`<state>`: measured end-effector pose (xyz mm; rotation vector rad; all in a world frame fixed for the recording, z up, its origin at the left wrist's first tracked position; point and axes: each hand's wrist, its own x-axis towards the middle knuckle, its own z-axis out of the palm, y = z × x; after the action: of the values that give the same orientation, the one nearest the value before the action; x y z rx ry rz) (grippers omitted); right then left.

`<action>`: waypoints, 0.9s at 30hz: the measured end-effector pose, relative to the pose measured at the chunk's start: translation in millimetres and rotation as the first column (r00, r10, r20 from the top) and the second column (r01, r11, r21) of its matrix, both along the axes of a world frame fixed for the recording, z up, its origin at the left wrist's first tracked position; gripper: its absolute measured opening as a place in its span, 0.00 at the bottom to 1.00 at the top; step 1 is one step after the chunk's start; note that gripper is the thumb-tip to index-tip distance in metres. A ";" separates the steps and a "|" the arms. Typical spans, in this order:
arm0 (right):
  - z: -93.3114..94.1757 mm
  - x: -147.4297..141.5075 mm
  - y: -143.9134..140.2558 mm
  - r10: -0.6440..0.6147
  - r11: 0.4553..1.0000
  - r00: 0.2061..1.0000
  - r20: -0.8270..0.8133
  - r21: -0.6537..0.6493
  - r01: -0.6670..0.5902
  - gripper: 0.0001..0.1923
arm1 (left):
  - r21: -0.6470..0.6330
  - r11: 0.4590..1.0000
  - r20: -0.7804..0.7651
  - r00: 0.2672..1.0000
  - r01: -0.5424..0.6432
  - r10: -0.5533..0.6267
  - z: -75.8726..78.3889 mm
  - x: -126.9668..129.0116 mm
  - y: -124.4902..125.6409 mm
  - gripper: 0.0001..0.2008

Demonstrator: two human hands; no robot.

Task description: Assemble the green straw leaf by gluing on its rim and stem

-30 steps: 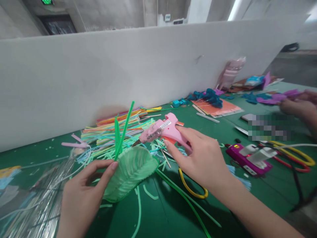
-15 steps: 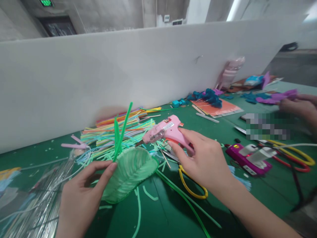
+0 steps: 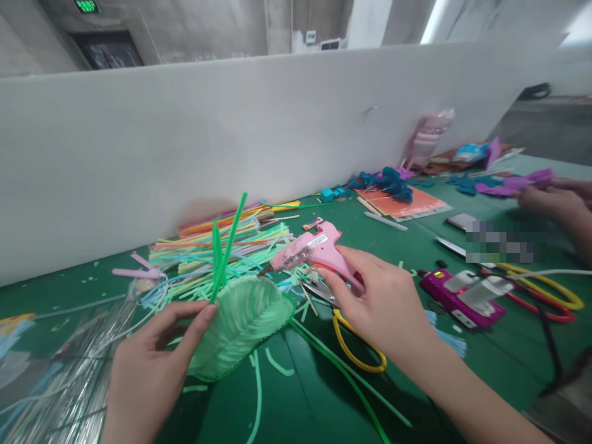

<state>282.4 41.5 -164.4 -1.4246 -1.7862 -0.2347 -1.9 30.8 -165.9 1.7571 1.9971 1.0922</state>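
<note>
- Left hand point(image 3: 155, 357), lower left of the frame: thumb and index finger are brought together, pinching the left edge of a green leaf point(image 3: 245, 327) at the base of upright green strips point(image 3: 230, 246). The remaining fingers are curled and partly hidden.
- Right hand point(image 3: 379, 302), right of centre: closed around the handle of a pink glue gun point(image 3: 319, 246). One fingertip lies beside the orange trigger; whether the trigger is pressed cannot be told.
- Glue gun position: centre of the frame, body tilted, nozzle directed down and left. The dark tip is at the upper edge of the leaf, near the strips; contact cannot be confirmed.
- Leaf position: below the centre of the frame, angled from lower left to upper right, above the green surface point(image 3: 296, 401).
- Leaf condition: broad and rounded, pale green, with ridges slanting off a central line and a brighter green border.
- Strips: narrow, bright green, rising from the pinch point and spreading apart toward their upper ends.
- Adjacent items: a pile of coloured stems point(image 3: 222, 237) lies behind the leaf; yellow-handled scissors point(image 3: 324, 293) lie below the glue gun.
- Right of the frame: a purple power strip point(image 3: 444, 296) with white plugs; farther back, another person's hand point(image 3: 555, 203) holds a purple piece point(image 3: 513, 185).
</note>
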 end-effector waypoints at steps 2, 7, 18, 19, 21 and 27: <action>-0.4 0.6 -3.1 -0.007 1.000 1.000 -0.002 -0.022 0.007 0.12 | 0.013 1.000 -0.006 1.000 -0.002 0.002 0.4 0.2 0.0 0.18; -5.2 14.8 0.8 -0.142 0.973 0.988 0.068 -0.175 0.152 0.14 | 0.037 0.998 0.025 0.998 0.050 -0.051 7.5 4.8 -0.9 0.17; -48.3 59.9 42.4 -0.131 0.978 0.908 0.398 -0.095 0.183 0.24 | 0.121 0.976 0.030 0.982 0.183 -0.188 4.3 6.3 -2.6 0.14; -35.9 56.3 39.1 -0.122 0.983 0.909 0.398 -0.075 0.165 0.23 | 0.131 0.974 0.030 0.982 0.183 -0.188 3.9 6.3 -2.7 0.13; -1.2 41.9 30.3 -0.086 0.995 0.929 0.361 -0.019 0.100 0.20 | 0.151 0.971 0.031 0.980 0.188 -0.195 4.2 6.5 -2.7 0.12; 87.1 -22.2 12.9 0.289 0.887 0.837 0.465 0.200 -0.417 0.15 | 0.165 0.960 0.058 0.969 0.227 -0.239 7.4 7.3 -2.7 0.09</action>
<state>260.2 54.4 -77.4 -0.8413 -2.2218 -0.6243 5.4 28.2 -158.4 1.9381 1.6469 1.2447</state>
